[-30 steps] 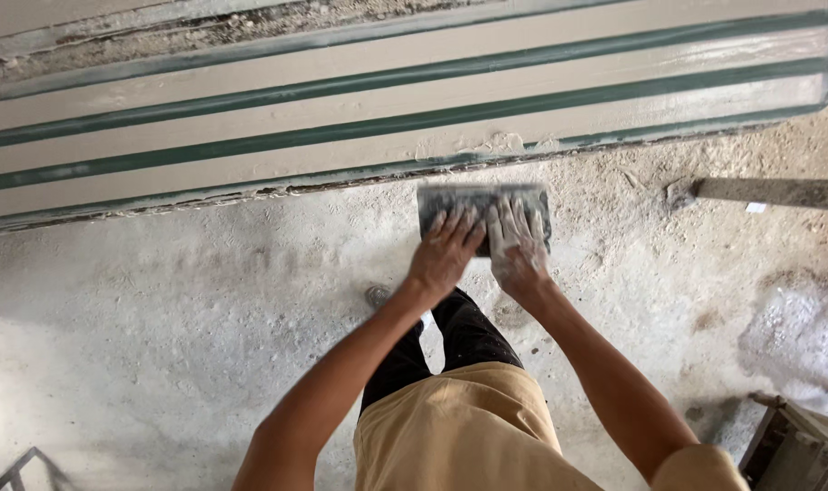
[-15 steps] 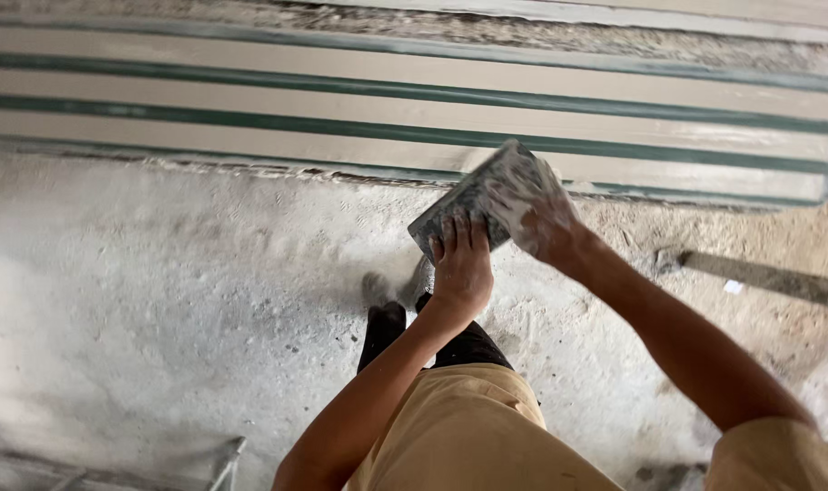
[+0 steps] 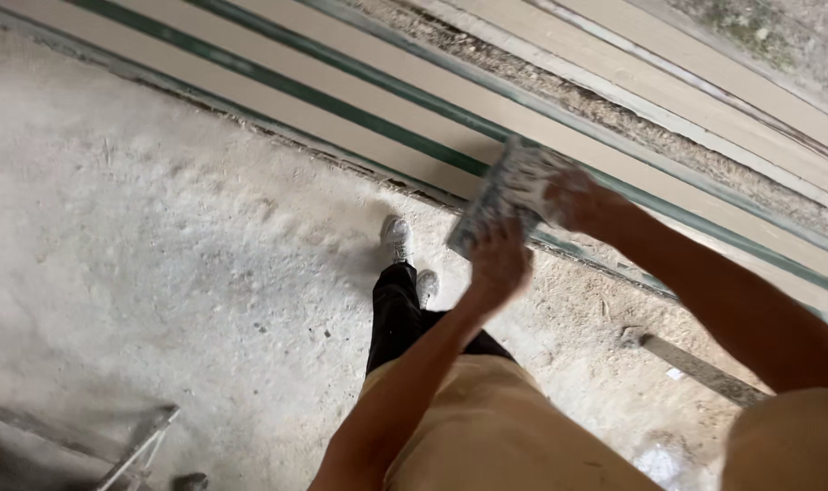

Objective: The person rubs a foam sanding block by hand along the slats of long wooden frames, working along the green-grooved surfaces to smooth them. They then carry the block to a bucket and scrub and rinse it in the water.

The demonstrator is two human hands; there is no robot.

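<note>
While both hands clasp it at centre frame, the grey plaster-caked slab (image 3: 503, 195) tilts above the dusty floor (image 3: 178, 273): left hand (image 3: 498, 264) gripping its lower edge, right hand (image 3: 582, 202) its upper.

left hand (image 3: 498, 264): motion-blurred; fingers cannot be told apart; it covers the lower edge of the grey flat block (image 3: 505, 193)
right hand (image 3: 579, 202): blurred; overlaps the block's far end; grip unclear
block surface: smeared, texture unreadable
metal frame (image 3: 132, 443): cut off by the bottom and left edges
feet (image 3: 405, 255): one shoe partly hidden behind the leg
</note>
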